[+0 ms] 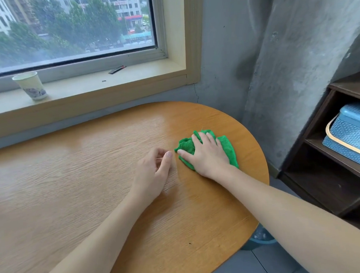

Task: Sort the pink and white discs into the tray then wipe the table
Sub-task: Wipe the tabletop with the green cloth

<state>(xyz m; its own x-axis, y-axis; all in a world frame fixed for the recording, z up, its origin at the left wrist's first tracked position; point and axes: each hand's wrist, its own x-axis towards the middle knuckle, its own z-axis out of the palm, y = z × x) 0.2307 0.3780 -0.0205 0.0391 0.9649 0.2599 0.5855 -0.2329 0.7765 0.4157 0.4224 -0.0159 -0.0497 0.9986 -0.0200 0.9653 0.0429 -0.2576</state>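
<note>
- One paper cup (31,85) stands on the window sill (112,81), far to the left of the green cloth (228,149) and beyond the bench (72,185); it plays no part in my job.
- My left hand (154,171) rests on the bench just left of the cloth, apart from it. Its fingers (162,153) are loosely curled with the thumb out toward the cloth, and they hold nothing that I can make out.
- One green cloth lies bunched on the bench near its rounded right end. It is the only cloth I count.
- My right hand (205,153) lies on top of that cloth, palm down, fingers spread nearly straight and pressing it flat against the wood; I push it more than I grip it.
- One blue basket (351,134) with a pale handle sits on a dark shelf (314,149), well to the right of the cloth and off the bench.
- Discs and tray: I count none of either in view, pink or white, so I cannot tell where they are. I judge the sorting finished and the wiping to be the step in hand.
- Next move, as I judge it: keep the palm's weight on the cloth and sweep it leftward over the long stretch of bench left of the cloth, lifting my left hand out of its path first.
</note>
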